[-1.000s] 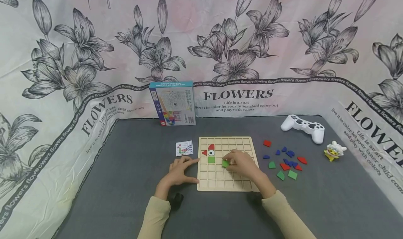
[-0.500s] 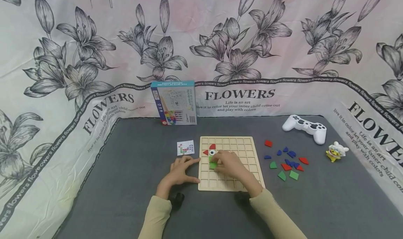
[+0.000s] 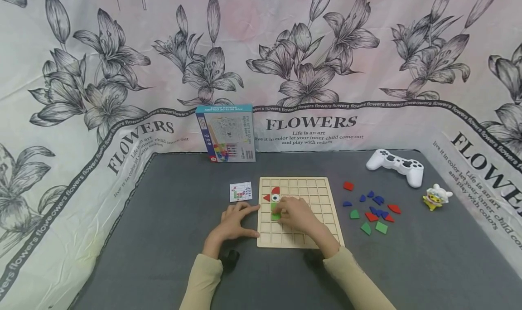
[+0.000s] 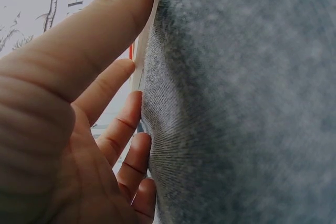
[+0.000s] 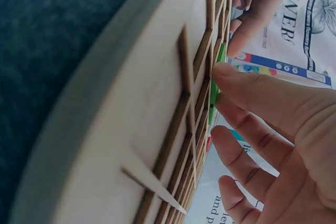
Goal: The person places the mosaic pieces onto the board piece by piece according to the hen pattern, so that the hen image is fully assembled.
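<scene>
My right hand (image 3: 299,215) is over the left part of the wooden grid board (image 3: 302,240), thumb and index finger pinching a green square tile (image 3: 275,217). In the right wrist view that green tile (image 5: 214,94) sits low in the grid, beneath the thumb tip. Directly above it is another green tile (image 3: 274,206), partly hidden by my fingers. An eye tile (image 3: 275,198) and two red pieces, a quarter-round (image 3: 276,190) and a triangle (image 3: 267,197), lie higher up. My left hand (image 3: 233,224) rests with spread fingers against the board's left edge; in its wrist view the fingers touch the tabletop.
A small pattern card (image 3: 241,191) lies left of the board. Several loose red, blue and green pieces, including a green square (image 3: 381,227), are scattered to the right. Beyond them are a white game controller (image 3: 395,165) and a toy figurine (image 3: 436,197). A box (image 3: 226,133) stands behind.
My right hand has carried the green square tile leftward across the board, to just below the other green tile. Over the last half second it has barely moved. My left hand stays at the edge.
</scene>
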### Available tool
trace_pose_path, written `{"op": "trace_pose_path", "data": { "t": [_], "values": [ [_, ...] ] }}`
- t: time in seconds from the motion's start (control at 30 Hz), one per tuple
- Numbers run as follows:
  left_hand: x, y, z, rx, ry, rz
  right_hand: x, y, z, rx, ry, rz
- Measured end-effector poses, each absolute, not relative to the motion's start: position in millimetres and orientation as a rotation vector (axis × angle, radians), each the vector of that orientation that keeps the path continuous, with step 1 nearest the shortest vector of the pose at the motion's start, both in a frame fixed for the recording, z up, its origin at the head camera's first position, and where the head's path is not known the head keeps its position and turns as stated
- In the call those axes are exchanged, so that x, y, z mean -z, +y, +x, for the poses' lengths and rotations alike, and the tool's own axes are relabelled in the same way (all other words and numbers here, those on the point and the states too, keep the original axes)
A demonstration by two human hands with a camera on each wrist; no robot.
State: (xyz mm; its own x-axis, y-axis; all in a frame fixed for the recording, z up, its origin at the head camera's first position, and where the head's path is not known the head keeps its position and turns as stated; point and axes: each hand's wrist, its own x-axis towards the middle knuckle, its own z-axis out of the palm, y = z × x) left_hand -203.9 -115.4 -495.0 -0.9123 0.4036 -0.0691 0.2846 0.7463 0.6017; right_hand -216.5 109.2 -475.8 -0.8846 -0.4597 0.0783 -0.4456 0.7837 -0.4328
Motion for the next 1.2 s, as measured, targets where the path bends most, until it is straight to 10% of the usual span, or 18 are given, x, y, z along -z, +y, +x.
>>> {"op": "trace_pose_path", "data": {
  "t": [1.2],
  "values": [
    [493.1, -118.8, -210.6, -0.890, 2.731, 0.514, 456.9, 213.4, -200.5, 0.715, 3.013, -0.425]
  ]
}}
